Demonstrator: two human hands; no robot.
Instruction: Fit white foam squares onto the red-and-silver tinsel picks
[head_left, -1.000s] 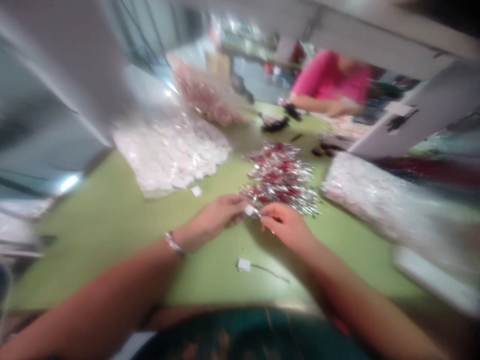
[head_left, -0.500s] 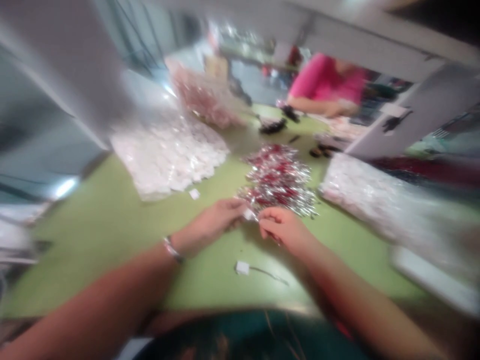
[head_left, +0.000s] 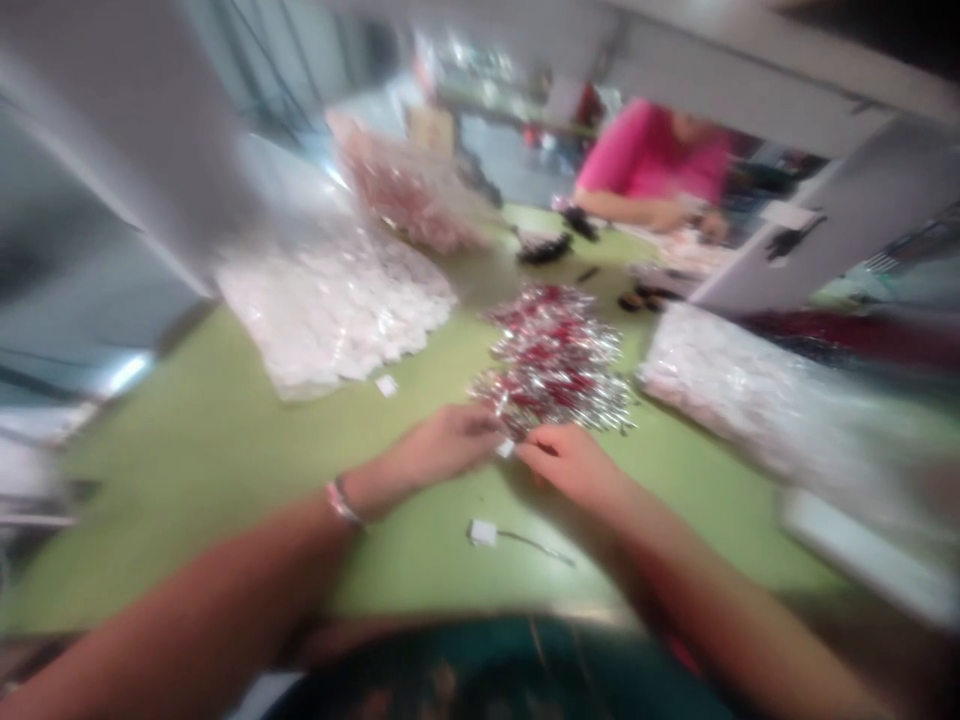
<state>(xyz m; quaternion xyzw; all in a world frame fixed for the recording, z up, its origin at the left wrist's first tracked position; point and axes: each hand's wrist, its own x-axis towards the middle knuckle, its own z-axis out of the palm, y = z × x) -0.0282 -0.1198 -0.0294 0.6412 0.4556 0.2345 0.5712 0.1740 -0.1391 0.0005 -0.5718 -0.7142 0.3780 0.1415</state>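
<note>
Close together over the table, my left hand (head_left: 454,443) and my right hand (head_left: 570,458) are both closed in a pinch. A small white tag (head_left: 505,449) shows between their fingertips, held from both sides. Whatever else the fingers grip is blurred. Just beyond them lies a pile of red and silver shiny strands (head_left: 559,355), its near edge reaching my left fingertips. Nearer to me, a white tag with a thin dark cord (head_left: 482,532) rests on the table. A bracelet (head_left: 343,502) circles my left wrist.
The green table (head_left: 187,480) bears a clear bag of white pieces (head_left: 337,310) at left, a pinkish bag (head_left: 409,190) behind it, and another plastic bag (head_left: 735,390) at right. A loose white tag (head_left: 386,386) lies left of the pile. A person in pink (head_left: 652,165) works across the table.
The white tag between my fingertips has shifted slightly toward me and to the right. My hands have come closer together around it. The person opposite has moved their hands a little.
</note>
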